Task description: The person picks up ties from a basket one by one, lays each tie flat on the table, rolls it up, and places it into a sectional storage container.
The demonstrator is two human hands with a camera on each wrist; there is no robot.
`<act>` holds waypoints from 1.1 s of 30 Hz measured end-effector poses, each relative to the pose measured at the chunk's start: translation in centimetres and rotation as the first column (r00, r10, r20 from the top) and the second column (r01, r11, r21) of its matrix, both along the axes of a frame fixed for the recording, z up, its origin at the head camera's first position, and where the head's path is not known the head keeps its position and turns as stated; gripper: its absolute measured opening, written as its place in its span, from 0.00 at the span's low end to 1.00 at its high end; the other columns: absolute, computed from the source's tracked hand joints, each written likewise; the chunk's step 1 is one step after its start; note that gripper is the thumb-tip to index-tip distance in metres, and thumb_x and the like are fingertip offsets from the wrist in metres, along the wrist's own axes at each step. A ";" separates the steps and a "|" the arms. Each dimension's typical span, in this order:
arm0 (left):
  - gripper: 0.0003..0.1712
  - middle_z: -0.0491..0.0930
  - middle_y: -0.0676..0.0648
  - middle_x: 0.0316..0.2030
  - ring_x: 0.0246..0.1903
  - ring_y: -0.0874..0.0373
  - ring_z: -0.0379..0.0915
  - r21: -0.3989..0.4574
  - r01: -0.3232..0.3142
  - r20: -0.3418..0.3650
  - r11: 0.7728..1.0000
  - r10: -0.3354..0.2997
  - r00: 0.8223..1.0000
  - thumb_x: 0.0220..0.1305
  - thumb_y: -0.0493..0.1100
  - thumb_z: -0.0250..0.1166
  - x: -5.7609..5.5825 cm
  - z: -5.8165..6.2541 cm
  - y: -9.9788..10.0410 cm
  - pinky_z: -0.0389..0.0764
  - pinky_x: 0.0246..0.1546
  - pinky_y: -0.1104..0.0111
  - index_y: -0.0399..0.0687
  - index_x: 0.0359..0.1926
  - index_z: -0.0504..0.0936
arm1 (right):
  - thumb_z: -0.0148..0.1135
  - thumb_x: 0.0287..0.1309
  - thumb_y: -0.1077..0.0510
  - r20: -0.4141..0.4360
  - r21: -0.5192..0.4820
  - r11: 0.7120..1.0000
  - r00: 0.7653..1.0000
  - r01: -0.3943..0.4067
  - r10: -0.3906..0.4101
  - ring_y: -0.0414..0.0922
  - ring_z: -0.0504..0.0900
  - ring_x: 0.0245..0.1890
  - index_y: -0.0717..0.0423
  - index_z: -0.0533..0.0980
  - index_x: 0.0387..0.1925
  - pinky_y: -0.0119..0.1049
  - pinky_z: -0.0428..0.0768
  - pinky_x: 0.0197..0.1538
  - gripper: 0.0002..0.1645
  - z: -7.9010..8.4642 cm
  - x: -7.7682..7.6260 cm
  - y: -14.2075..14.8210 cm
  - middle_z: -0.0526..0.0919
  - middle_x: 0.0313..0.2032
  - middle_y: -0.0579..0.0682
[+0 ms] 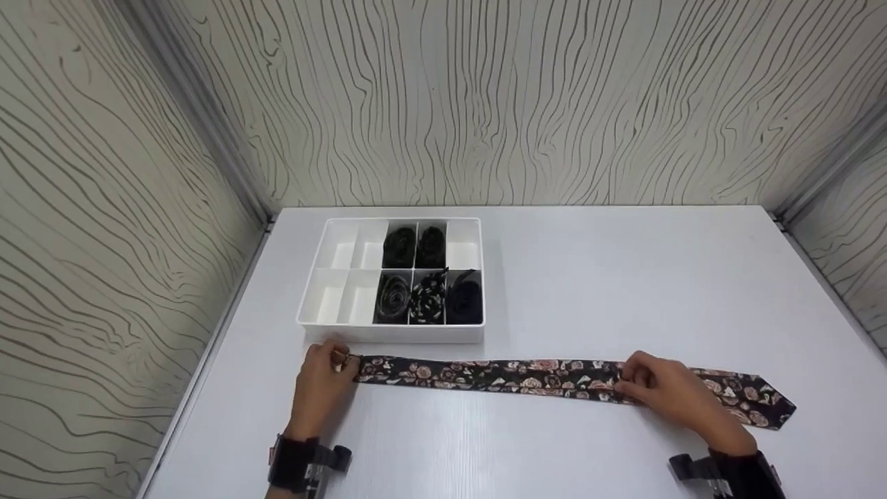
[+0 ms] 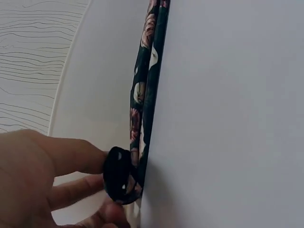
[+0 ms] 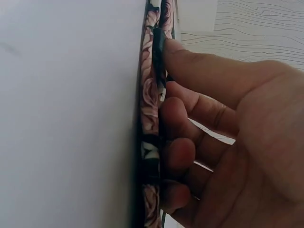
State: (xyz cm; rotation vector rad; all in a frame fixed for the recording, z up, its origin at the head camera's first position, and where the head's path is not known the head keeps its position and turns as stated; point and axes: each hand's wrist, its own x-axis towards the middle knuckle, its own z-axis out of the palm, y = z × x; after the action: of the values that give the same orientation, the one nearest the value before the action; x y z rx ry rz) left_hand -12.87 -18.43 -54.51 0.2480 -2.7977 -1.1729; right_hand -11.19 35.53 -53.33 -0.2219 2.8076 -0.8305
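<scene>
A dark floral necktie [image 1: 478, 375] lies lengthwise across the white table, its pointed wide end out to the right. At its left end my left hand [image 1: 323, 388] holds the fabric, which the left wrist view shows bent into a small curl [image 2: 118, 175] between the fingers. Farther right, my right hand [image 1: 671, 394] pinches the tie partway along. In the right wrist view the thumb [image 3: 204, 71] presses a narrow dark piece against the floral cloth, with the other fingertips along the edge. Two layers show in both wrist views.
Behind the tie stands a white divided box [image 1: 395, 334]. Several compartments hold rolled dark ties, among them a black-and-white patterned one [image 1: 428, 298] and a navy one [image 1: 464, 298]. Wood-grain panels [image 1: 485, 104] enclose the table [image 1: 624, 277] at the back and sides.
</scene>
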 end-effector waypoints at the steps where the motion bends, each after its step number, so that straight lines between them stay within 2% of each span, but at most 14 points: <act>1: 0.09 0.78 0.43 0.38 0.37 0.53 0.74 0.000 -0.010 0.011 1.000 0.010 1.000 0.65 0.37 0.70 0.0 0.0 0.1 0.75 0.38 0.62 0.40 0.44 0.83 | 0.73 0.64 0.46 0.005 -0.005 1.000 1.000 0.001 -0.001 0.34 0.73 0.26 0.45 0.81 0.40 0.30 0.72 0.33 0.12 0.0 0.0 0.0 0.79 0.28 0.40; 4: 0.11 0.77 0.45 0.37 0.36 0.53 0.73 0.020 -0.011 0.011 1.000 0.010 1.000 0.62 0.34 0.70 -0.1 0.0 0.6 0.74 0.38 0.62 0.39 0.45 0.80 | 0.74 0.64 0.45 0.013 -0.008 1.000 1.000 0.014 -0.014 0.35 0.72 0.26 0.45 0.80 0.40 0.30 0.71 0.33 0.12 -0.1 0.0 -0.1 0.79 0.28 0.40; 8: 0.16 0.75 0.45 0.36 0.36 0.54 0.71 0.085 0.026 -0.033 0.996 -0.023 0.999 0.58 0.26 0.68 -0.2 0.2 1.8 0.73 0.37 0.65 0.38 0.45 0.76 | 0.74 0.64 0.45 0.014 -0.007 1.000 1.000 0.025 -0.025 0.35 0.72 0.26 0.45 0.80 0.40 0.30 0.71 0.33 0.12 -0.1 0.0 -0.2 0.78 0.27 0.41; 11: 0.16 0.76 0.46 0.36 0.36 0.56 0.71 0.103 0.065 -0.051 0.993 -0.060 0.997 0.58 0.26 0.70 -0.1 0.1 2.7 0.73 0.37 0.68 0.40 0.43 0.75 | 0.74 0.64 0.45 0.012 -0.007 1.000 0.999 0.031 -0.031 0.35 0.72 0.26 0.45 0.80 0.40 0.30 0.71 0.33 0.12 -0.1 0.0 -0.2 0.78 0.27 0.41; 15: 0.06 0.77 0.46 0.39 0.37 0.58 0.72 0.090 0.128 -0.060 0.988 -0.123 0.991 0.65 0.33 0.71 0.1 0.1 3.1 0.76 0.38 0.69 0.41 0.39 0.82 | 0.74 0.63 0.44 0.013 0.002 0.999 0.999 0.039 -0.039 0.35 0.72 0.27 0.45 0.80 0.40 0.30 0.71 0.33 0.13 -0.3 0.1 -0.2 0.78 0.28 0.41; 18: 0.01 0.77 0.45 0.42 0.38 0.58 0.73 0.052 0.136 -0.054 0.989 -0.133 0.990 0.68 0.34 0.69 0.3 0.2 3.0 0.77 0.40 0.67 0.43 0.39 0.86 | 0.74 0.63 0.43 0.011 0.002 0.999 0.999 0.042 -0.042 0.35 0.72 0.27 0.45 0.79 0.40 0.30 0.72 0.33 0.14 -0.3 0.2 -0.1 0.78 0.28 0.41; 22: 0.09 0.76 0.45 0.42 0.38 0.56 0.72 0.017 0.117 -0.036 0.993 -0.116 0.993 0.65 0.33 0.69 0.5 0.3 3.0 0.75 0.40 0.64 0.45 0.45 0.83 | 0.73 0.64 0.44 -0.004 -0.007 0.999 0.999 0.038 -0.038 0.35 0.72 0.26 0.45 0.79 0.40 0.30 0.71 0.32 0.13 -0.3 0.2 -0.1 0.77 0.27 0.41; 26: 0.17 0.73 0.46 0.41 0.38 0.56 0.70 0.064 0.148 -0.049 0.987 -0.145 0.988 0.61 0.29 0.69 0.3 0.2 3.7 0.75 0.40 0.66 0.43 0.49 0.78 | 0.73 0.65 0.45 -0.019 -0.010 0.999 0.999 0.032 -0.032 0.34 0.71 0.25 0.45 0.79 0.40 0.30 0.70 0.31 0.12 -0.2 0.3 0.0 0.77 0.27 0.40; 29: 0.19 0.73 0.48 0.41 0.40 0.57 0.70 0.111 0.188 -0.074 0.976 -0.181 0.981 0.58 0.25 0.67 0.2 0.1 4.5 0.76 0.41 0.68 0.41 0.49 0.76 | 0.74 0.65 0.46 -0.016 -0.020 0.999 0.999 0.037 -0.037 0.34 0.71 0.25 0.45 0.79 0.39 0.30 0.70 0.32 0.12 -0.2 0.3 -0.1 0.77 0.27 0.40; 33: 0.15 0.72 0.49 0.40 0.39 0.58 0.69 0.125 0.236 -0.098 0.964 -0.225 0.970 0.59 0.27 0.72 0.2 0.0 5.2 0.75 0.41 0.70 0.43 0.41 0.76 | 0.74 0.64 0.45 -0.003 -0.031 0.999 0.999 0.040 -0.040 0.34 0.72 0.26 0.45 0.80 0.40 0.30 0.71 0.32 0.13 -0.2 0.4 -0.2 0.78 0.27 0.41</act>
State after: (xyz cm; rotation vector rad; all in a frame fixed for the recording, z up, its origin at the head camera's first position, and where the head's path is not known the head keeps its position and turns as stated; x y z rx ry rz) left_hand -12.69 -13.21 -54.51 -0.1190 -2.7339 -1.3902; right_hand -10.84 35.31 -53.52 -0.1731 2.8127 -0.8831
